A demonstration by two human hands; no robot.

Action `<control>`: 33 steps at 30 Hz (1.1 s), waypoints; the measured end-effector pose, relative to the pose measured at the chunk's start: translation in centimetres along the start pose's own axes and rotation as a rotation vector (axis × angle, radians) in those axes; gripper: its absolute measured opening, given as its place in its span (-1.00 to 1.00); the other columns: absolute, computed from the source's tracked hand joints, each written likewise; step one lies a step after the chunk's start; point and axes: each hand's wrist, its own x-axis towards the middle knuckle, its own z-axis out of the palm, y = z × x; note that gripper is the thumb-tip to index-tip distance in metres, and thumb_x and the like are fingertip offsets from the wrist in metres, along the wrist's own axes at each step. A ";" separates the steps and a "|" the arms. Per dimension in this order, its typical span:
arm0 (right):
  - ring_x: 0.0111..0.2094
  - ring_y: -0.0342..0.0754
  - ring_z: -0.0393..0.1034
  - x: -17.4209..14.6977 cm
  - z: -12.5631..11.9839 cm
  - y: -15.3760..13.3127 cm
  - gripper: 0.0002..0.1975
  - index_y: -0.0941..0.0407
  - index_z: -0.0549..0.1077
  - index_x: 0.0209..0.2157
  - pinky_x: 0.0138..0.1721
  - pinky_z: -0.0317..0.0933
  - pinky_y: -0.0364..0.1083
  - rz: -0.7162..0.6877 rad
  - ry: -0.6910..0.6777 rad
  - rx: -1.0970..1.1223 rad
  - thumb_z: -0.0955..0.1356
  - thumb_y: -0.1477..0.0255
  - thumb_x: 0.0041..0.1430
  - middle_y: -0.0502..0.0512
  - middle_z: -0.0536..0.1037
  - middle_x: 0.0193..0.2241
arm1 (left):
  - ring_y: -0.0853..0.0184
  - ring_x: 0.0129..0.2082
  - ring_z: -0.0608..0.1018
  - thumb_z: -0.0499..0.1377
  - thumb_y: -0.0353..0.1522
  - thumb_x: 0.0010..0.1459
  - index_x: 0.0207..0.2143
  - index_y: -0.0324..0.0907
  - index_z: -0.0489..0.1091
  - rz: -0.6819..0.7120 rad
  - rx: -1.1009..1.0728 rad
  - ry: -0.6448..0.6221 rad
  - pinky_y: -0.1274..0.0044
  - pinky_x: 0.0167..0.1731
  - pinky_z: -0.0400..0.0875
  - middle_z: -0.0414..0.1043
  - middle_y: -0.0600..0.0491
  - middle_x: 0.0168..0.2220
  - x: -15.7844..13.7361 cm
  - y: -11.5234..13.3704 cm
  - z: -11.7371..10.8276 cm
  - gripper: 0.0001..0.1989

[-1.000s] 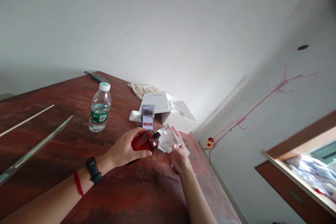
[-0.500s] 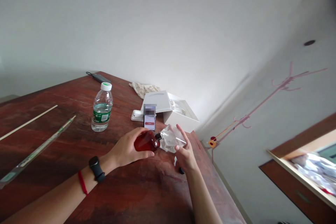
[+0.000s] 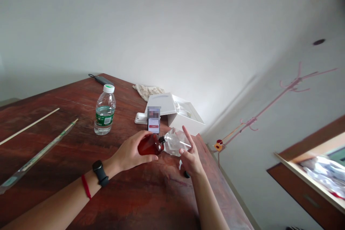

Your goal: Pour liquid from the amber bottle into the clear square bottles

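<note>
My left hand (image 3: 133,151) is wrapped round a reddish-brown see-through bottle (image 3: 150,146), tilted with its neck toward the right. A small dark ribbed part (image 3: 161,139) sits at the meeting point of this bottle and a clear, faceted-looking container (image 3: 176,142). My right hand (image 3: 192,158) grips that clear container from the right, thumb in front and index finger raised along its side. Whether the container is stiff or soft I cannot tell. Below it on the table lie a small white piece (image 3: 180,164) and a round black piece (image 3: 187,174), partly beside my right wrist.
A water bottle (image 3: 104,111) stands left on the wooden table (image 3: 129,201). A phone (image 3: 153,125) leans by an open white box (image 3: 185,124) and a white device (image 3: 141,118). Thin sticks (image 3: 29,126), a cloth (image 3: 147,91) and a grey pouch (image 3: 104,79) lie further out.
Both hands keep their hold with the bottle and clear container still end to end. My right index finger has lifted slightly off the container; the view has shifted a little.
</note>
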 end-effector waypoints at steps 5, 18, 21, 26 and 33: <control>-0.02 0.17 0.66 0.2 -0.7 0.5 -0.14 -0.09 0.46 0.21 0.00 0.54 0.10 -0.027 0.007 0.009 0.69 0.46 -0.16 0.10 0.70 0.06 | -0.04 0.08 0.66 0.50 0.07 0.03 0.15 -0.07 0.42 0.014 -0.015 -0.008 0.20 0.11 0.56 0.61 -0.12 0.12 -0.1 0.3 0.0 -0.26; 0.01 0.18 0.62 0.4 -0.9 0.6 -0.20 -0.07 0.51 0.15 -0.02 0.56 0.12 -0.067 0.027 0.016 0.68 0.49 -0.17 0.13 0.68 0.07 | -0.06 0.08 0.66 0.50 0.05 0.04 0.14 -0.08 0.40 0.001 -0.002 -0.019 0.19 0.12 0.53 0.60 -0.13 0.13 -0.1 0.5 -0.1 -0.26; 0.04 0.18 0.62 0.5 -1.0 0.6 -0.20 -0.07 0.53 0.16 0.03 0.55 0.16 -0.079 0.033 0.024 0.68 0.50 -0.16 0.14 0.68 0.08 | -0.06 0.10 0.65 0.50 0.03 0.06 0.16 -0.07 0.39 0.002 0.001 -0.018 0.19 0.15 0.52 0.59 -0.12 0.15 -0.2 0.5 0.0 -0.27; 0.08 0.18 0.62 0.6 -1.1 0.7 -0.19 -0.07 0.54 0.18 0.09 0.52 0.13 -0.085 0.025 0.033 0.69 0.46 -0.16 0.15 0.68 0.10 | -0.07 0.09 0.65 0.48 0.08 0.05 0.20 -0.05 0.38 0.031 0.030 -0.025 0.20 0.12 0.54 0.59 -0.13 0.15 -0.2 -0.3 0.2 -0.23; 0.11 0.18 0.62 0.5 -1.1 0.7 -0.18 -0.07 0.54 0.21 0.11 0.51 0.14 -0.079 0.016 0.034 0.68 0.46 -0.13 0.16 0.68 0.13 | -0.08 0.08 0.66 0.47 0.08 0.07 0.21 -0.05 0.37 0.026 0.039 -0.037 0.20 0.10 0.55 0.59 -0.13 0.14 -0.1 -0.2 0.1 -0.23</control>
